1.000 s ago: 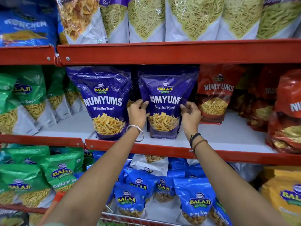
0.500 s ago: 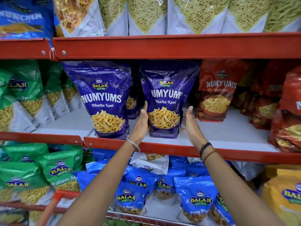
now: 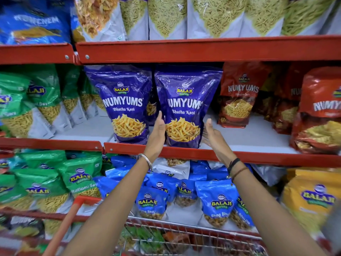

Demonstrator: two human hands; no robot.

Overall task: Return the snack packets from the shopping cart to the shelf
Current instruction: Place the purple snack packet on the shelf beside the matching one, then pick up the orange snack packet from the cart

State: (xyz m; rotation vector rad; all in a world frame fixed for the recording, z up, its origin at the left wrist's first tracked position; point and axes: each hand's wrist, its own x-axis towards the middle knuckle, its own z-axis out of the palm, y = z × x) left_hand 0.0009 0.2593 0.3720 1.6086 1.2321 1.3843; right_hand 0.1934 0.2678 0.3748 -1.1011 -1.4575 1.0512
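A purple Numyums Bhatha Kani packet (image 3: 186,106) stands upright on the middle red shelf (image 3: 221,154), next to a second purple packet (image 3: 125,104) on its left. My left hand (image 3: 158,130) is flat and open at the packet's lower left edge. My right hand (image 3: 212,133) is open just off its lower right corner, fingers spread, holding nothing. The shopping cart (image 3: 184,235) is at the bottom, with green and red packets blurred inside its wire basket.
Red Numyums packets (image 3: 238,97) stand to the right, green sev packets (image 3: 42,100) to the left. Blue Balaji packets (image 3: 217,204) fill the shelf below, clear sev bags (image 3: 217,15) the shelf above. The cart's red handle (image 3: 64,226) slants at lower left.
Both hands gripped the right purple packet's sides a second ago; they have let go and pulled back a little, open. The packet stays standing. The view has tilted down, showing more of the cart.
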